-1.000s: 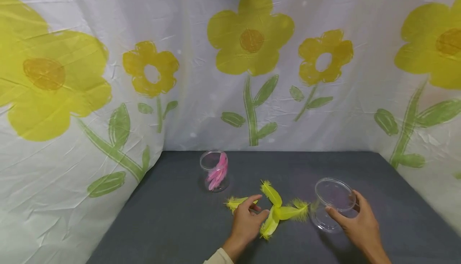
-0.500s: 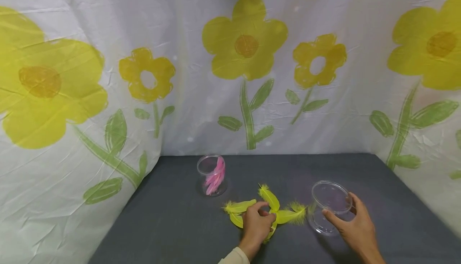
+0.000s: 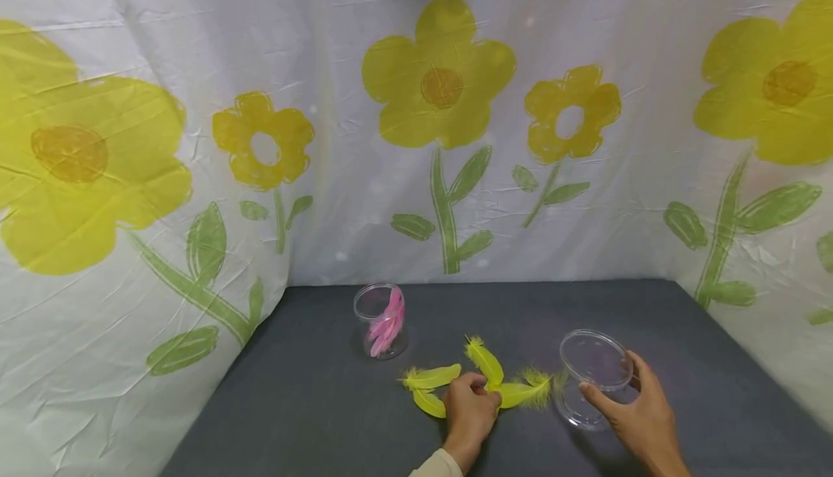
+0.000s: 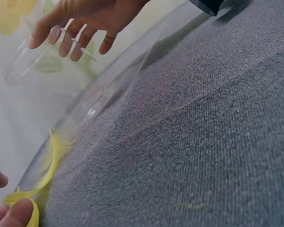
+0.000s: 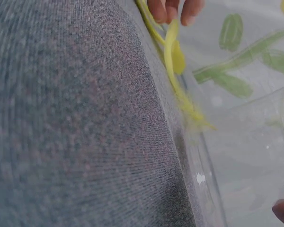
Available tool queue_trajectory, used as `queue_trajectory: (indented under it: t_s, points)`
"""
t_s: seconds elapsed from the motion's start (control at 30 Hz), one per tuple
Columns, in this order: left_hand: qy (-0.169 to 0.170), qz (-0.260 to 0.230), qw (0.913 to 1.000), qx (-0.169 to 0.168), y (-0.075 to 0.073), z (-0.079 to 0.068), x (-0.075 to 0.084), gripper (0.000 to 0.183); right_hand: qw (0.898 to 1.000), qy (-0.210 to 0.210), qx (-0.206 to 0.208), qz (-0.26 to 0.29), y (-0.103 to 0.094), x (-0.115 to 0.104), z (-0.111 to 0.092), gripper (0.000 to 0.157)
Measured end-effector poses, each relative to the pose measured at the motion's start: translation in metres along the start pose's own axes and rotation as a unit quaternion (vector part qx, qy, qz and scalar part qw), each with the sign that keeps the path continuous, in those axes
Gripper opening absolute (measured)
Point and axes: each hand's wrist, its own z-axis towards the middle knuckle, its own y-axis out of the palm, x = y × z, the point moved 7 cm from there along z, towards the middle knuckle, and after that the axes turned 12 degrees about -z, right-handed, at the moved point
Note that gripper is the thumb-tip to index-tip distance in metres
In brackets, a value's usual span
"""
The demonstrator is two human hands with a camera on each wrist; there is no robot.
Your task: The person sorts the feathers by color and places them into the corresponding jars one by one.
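My right hand (image 3: 641,408) grips a clear plastic cup (image 3: 573,368) by its side, thumb in front and fingers behind. The cup stands on the grey cloth at the right. In the middle lies a group of yellow feathers, among them an upper feather (image 3: 484,363) and one pointing right (image 3: 520,394). My left hand (image 3: 470,408) pinches at the inner ends of these feathers, covering the lower part of the group. In the right wrist view its fingertips (image 5: 170,14) meet a feather's end. Two more yellow feathers (image 3: 436,377) lie left of that hand.
A second clear cup (image 3: 373,312) with pink feathers (image 3: 387,325) in it stands further back on the left. Grey cloth (image 3: 312,405) covers the table. A white hanging sheet (image 3: 351,195) printed with yellow flowers surrounds its back and sides.
My left hand has moved right from the left feathers to the middle of the yellow group, and its fingers have closed together there. The right hand keeps its grip on the cup.
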Motion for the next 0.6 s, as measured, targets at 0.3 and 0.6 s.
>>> queue_trajectory:
  t_s: [0.3, 0.6]
  points:
    - [-0.024, -0.075, 0.9968, 0.013, 0.003, -0.002, -0.003, 0.018, 1.000, 0.008, 0.001, -0.002, 0.000, 0.000, -0.003, 0.110]
    - [-0.014, -0.226, 0.9731, -0.045, -0.013, -0.002, 0.030, 0.013, 1.000, 0.007, 0.000, 0.006, 0.000, -0.002, -0.005, 0.110]
